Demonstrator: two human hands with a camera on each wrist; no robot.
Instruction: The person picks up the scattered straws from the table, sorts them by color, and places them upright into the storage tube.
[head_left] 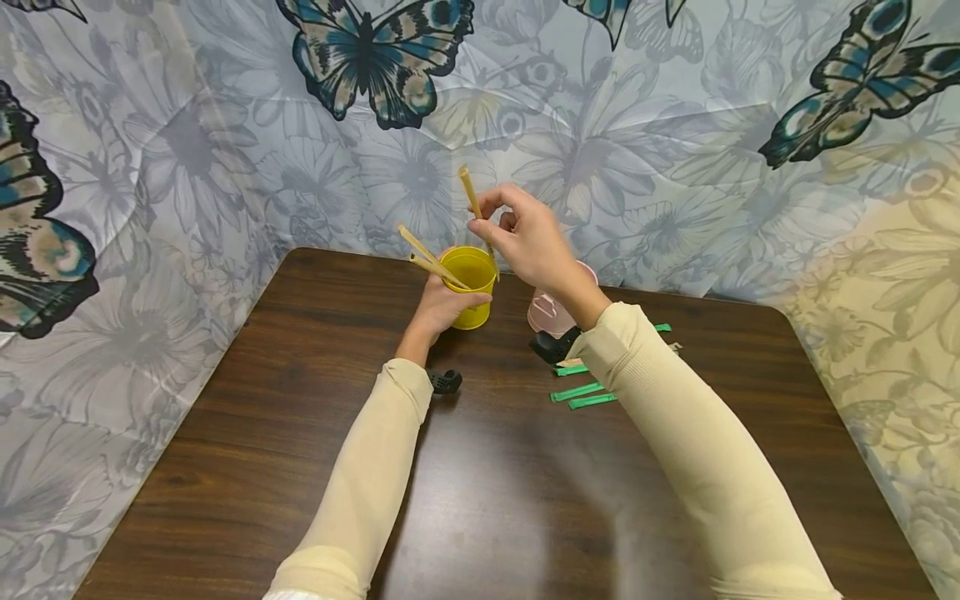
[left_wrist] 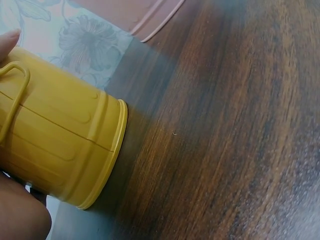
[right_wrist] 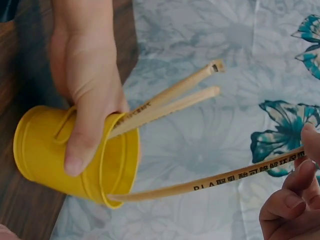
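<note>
My left hand [head_left: 438, 308] grips a small yellow metal pail [head_left: 474, 318], its thumb lying along the outside wall below the rim. Two tan paper-wrapped straws [right_wrist: 170, 97] stand in the pail and lean out past the left hand. Between thumb and fingertips my right hand [head_left: 531, 242] pinches another wrapped straw [right_wrist: 230, 177], printed with dark lettering. That straw's lower end is right at the pail's rim in the right wrist view. In the left wrist view, the pail's wire handle [left_wrist: 22, 92] hangs against its side, with the base tilted close over the table.
A pink pail [head_left: 546, 317] stands behind the right wrist, partly hidden by it. Several green wrapped sticks [head_left: 576, 392] lie on the brown wooden table [head_left: 247, 417] beside the right forearm. Butterfly-printed cloth [head_left: 420, 175] hangs behind the table's far edge.
</note>
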